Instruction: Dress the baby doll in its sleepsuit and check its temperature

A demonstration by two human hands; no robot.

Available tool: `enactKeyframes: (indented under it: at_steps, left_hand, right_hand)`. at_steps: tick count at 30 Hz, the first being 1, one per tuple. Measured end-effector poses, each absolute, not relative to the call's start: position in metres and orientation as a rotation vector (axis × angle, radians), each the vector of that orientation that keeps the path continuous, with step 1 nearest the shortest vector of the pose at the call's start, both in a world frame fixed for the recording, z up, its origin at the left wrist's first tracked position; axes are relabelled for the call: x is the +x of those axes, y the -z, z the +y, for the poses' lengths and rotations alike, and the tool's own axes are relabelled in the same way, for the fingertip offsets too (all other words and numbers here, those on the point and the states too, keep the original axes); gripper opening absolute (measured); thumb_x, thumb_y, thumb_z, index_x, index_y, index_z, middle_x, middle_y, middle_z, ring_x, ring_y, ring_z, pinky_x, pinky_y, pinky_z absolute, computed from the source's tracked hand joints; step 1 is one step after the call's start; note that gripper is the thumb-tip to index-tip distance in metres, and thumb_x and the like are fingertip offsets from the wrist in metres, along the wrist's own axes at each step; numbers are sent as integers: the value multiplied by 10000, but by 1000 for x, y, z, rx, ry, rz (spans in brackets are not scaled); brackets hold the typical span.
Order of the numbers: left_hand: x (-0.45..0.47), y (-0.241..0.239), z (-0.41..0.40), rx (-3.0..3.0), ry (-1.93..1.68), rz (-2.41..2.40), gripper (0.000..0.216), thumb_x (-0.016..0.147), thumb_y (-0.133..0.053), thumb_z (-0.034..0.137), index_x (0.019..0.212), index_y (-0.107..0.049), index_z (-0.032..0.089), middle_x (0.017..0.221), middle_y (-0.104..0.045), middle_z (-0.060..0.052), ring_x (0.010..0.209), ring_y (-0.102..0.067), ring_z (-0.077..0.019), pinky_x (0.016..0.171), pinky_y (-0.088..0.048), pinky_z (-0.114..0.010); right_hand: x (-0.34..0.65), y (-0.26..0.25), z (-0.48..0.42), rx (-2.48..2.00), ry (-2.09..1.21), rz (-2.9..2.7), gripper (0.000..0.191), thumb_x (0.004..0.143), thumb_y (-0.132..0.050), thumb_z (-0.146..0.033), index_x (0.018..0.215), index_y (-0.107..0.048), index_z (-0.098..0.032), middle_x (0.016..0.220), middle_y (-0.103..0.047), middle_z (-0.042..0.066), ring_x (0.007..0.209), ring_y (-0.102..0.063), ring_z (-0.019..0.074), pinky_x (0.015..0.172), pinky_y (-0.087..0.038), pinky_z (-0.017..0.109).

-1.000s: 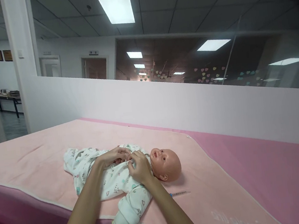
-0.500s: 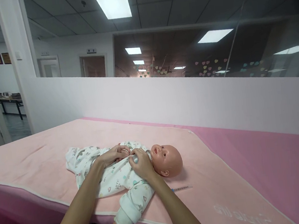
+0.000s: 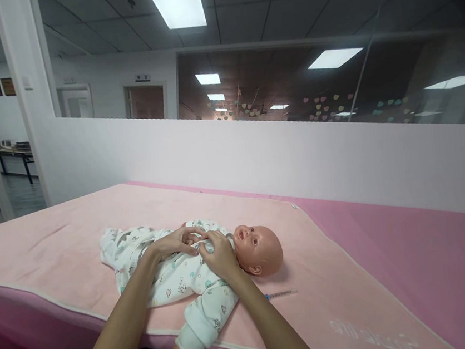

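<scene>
A baby doll lies on its back with its head to the right, dressed in a white printed baby romper. My left hand is at the chest of the romper, fingers bent and closed on the cloth near its front opening. Beside it, nearer the doll's neck, my right hand pinches the romper's edge between thumb and fingers. The fingertips of both hands nearly meet; any fastener between them is too small to make out. One sleeved arm of the doll hangs toward the near edge.
A syringe with a blue end lies near my right forearm. Under the doll is a pale pink blanket over a darker pink padded surface. A white low wall with glass above runs behind it.
My left fingers have shifted slightly on the romper's front, the thumb or index reaching lower. My right hand keeps its pinch. The doll and syringe stay where they were.
</scene>
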State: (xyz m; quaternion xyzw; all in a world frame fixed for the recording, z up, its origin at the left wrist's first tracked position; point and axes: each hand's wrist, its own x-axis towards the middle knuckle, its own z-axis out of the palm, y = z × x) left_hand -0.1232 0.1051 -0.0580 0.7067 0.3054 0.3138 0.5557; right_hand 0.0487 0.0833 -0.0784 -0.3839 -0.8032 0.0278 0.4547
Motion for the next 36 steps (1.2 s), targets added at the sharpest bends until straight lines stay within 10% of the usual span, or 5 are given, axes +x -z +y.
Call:
enactKeyframes:
  at_steps: [8,20,36]
  left_hand:
    - [-127,59,107,1651,-706,769,534,533,-767,182,1043,-613,134,482,-344,92,469,-244,-42,481,-243,-191]
    - [-130,63,111,1591,-726,885,405,529,-723,161,927,-668,116,486,-482,58,386,-253,-21,368,-112,-187]
    - [-131,63,108,1559,-798,823,453,580,-673,184,1028,-609,174,812,-552,-5,530,-370,-53,416,-198,-189]
  right_hand:
    - [50,80,84,-921,-77,-1986,87,762,-486,-168,768,-569,-194,778,-611,18,784,-539,159,688,-398,261]
    - [49,80,84,-928,-94,-1973,93,743,-494,-148,747,-574,-196,755,-616,11,760,-539,154,673,-391,251]
    - [50,78,83,-903,-74,-1997,104,800,-484,-205,795,-587,-199,807,-623,21,802,-547,158,706,-402,265]
